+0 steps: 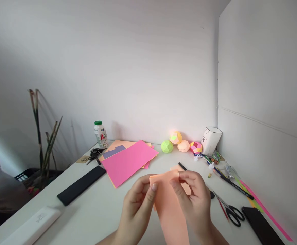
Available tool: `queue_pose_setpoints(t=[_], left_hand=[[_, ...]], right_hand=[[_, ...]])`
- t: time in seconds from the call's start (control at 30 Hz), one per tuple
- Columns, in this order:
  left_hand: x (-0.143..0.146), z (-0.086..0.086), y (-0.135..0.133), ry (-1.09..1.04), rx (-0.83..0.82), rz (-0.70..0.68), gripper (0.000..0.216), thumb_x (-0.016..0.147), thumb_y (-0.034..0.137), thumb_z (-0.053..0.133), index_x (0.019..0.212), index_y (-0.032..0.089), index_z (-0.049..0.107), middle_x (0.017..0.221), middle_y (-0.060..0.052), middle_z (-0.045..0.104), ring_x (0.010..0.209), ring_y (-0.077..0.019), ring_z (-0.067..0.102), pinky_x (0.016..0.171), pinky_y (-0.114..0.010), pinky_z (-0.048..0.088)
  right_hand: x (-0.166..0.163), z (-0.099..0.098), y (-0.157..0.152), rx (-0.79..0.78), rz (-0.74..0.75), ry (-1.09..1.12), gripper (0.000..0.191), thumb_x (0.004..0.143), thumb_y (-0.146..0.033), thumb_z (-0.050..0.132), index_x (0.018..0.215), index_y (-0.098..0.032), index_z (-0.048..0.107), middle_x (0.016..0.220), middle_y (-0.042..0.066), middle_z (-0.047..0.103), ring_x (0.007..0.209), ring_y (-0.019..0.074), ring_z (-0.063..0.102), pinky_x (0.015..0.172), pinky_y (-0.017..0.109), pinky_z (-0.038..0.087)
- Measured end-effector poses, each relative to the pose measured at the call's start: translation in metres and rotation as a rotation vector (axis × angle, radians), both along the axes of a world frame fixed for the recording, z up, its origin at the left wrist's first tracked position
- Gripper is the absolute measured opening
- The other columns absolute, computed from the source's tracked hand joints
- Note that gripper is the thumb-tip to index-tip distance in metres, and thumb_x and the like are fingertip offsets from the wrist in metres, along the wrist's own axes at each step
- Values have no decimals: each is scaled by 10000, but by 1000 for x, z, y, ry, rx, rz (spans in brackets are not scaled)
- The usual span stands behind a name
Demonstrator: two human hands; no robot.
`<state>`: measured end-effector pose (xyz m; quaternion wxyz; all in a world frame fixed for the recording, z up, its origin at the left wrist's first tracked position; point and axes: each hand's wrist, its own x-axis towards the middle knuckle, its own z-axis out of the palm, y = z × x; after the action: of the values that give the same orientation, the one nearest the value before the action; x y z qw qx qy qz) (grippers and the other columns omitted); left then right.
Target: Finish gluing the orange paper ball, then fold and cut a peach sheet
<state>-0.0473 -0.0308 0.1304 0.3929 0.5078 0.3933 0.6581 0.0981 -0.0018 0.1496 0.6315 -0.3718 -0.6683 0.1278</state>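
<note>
A long strip of peach-orange paper (pixel 170 207) is held up over the white table (pixel 97 211) between both hands. My left hand (pixel 137 207) pinches its upper left corner, thumb on the front. My right hand (pixel 194 200) pinches the upper right edge, where the top of the strip is bent over. A second peach piece (pixel 176 168) lies on the table just behind the hands, partly hidden by them.
A pink sheet (pixel 128 161) tops a stack of coloured paper, back left, with keys (pixel 94 153), a bottle (pixel 101 134) and a black bar (pixel 81 184). Paper polyhedra (pixel 167 146) and a white box (pixel 211 140) stand by the wall. Scissors (pixel 231 211), pens (pixel 233 185) and a dark phone (pixel 262 226) lie right.
</note>
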Motion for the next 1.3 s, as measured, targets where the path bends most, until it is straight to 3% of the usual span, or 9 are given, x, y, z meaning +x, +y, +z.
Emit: queue_pose_setpoints(t=[0.17,0.37,0.47,0.67,0.97,1.2,1.3], left_hand=[[4,2,-1,-37,-12,-41,219,877,383,587,981,206,662,874,-61,707,766,-172,646,656,-231,516],[2,0,1,-62,-69,-107,232,894,406,561,957,196,638,901,-56,691,761,-159,630,648,-231,497],[3,-1,2,-80,-78,-163,242,905,406,544,973,190,629,932,-66,690,792,-173,640,649,-243,502],[5,4,3,-47,-39,-203,235,916,381,533,1029,201,633,1090,-94,691,991,-227,642,819,-311,519],[-1,6,3,-26,-79,-318,305,929,383,508,1191,254,599,1301,-85,604,1221,-259,532,1020,-390,430],[-3,12,5,-109,-115,-489,352,928,405,499,1221,234,592,1345,-107,564,1251,-302,499,1050,-452,394],[-5,12,5,-109,-111,-513,373,941,424,463,1235,236,596,1404,-96,509,1305,-313,440,1090,-461,343]], right_hand=[[0,-2,4,42,54,21,114,830,-223,649,851,-219,537,830,35,627,805,169,634,632,257,550],[7,3,6,-225,248,74,194,833,-319,653,753,-204,519,705,-7,531,667,132,547,597,240,491],[9,6,7,-243,297,18,191,833,-340,650,743,-201,555,725,5,530,695,146,535,617,258,480],[8,6,7,-91,175,-95,127,815,-266,673,708,-212,632,742,14,547,712,156,544,618,264,459],[6,9,-1,-273,379,-34,97,873,-246,610,819,-221,686,769,9,712,727,151,650,661,243,496],[14,9,-3,-379,699,-2,212,903,-312,560,742,-223,454,1016,79,706,986,221,619,811,355,477],[18,11,-3,-425,754,-2,263,902,-363,552,730,-229,406,1017,94,694,941,232,607,802,388,462]])
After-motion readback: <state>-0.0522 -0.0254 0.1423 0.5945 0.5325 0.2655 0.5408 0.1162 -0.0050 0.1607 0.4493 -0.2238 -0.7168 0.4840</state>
